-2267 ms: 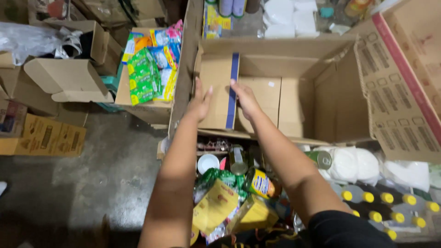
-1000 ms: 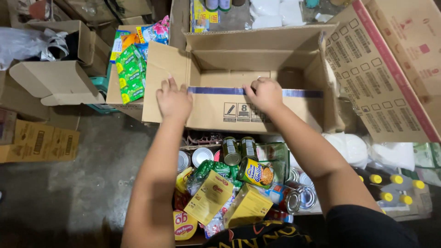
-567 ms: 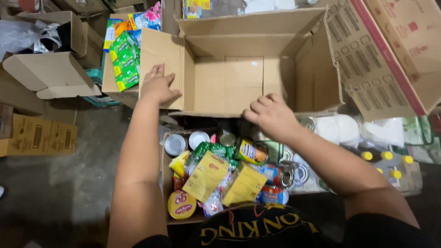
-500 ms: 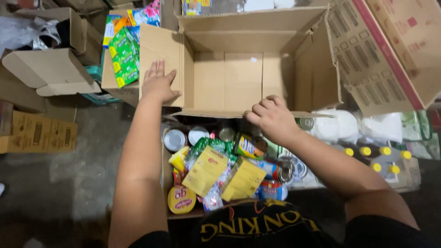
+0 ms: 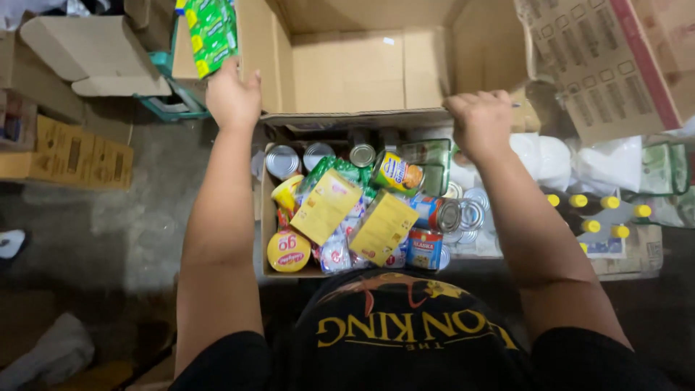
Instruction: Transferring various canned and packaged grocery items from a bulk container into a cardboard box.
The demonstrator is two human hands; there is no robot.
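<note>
Both hands have travelled outward and upward since the earlier frames, and the empty cardboard box (image 5: pixel 365 69) now fills the upper centre of the frame, closer to the camera than before. Left hand (image 5: pixel 233 98), upper left of centre, lies with fingers extended against the box's left wall or flap, thumb apart; it is pressing or steadying rather than pinching. Right hand (image 5: pixel 481 119), right of centre, is curled into a loose fist over the box's near right corner; whether the fingers hook the rim cannot be told, as the knuckles cover them. My judgement is that the open box, its interior bare, is being drawn in and steadied above the packed carton. That packed carton (image 5: pixel 266 239) sits below it at frame centre, holding tins (image 5: pixel 282 161), yellow packets (image 5: pixel 326 206) and a round yellow lid (image 5: pixel 288 250), all loosely heaped. Green sachet packs (image 5: pixel 211 32) show at the top edge, cut off by the frame and partly behind the left hand. Bottles with yellow caps (image 5: pixel 594 213) lie at right, partly masked by the right forearm. A white bag-like bundle (image 5: pixel 539 156) beside the right hand is too indistinct to identify. Flattened boxes (image 5: pixel 69 152) occupy the left edge; the lower left floor is dark and unreadable. The box's far flaps run out of frame.
</note>
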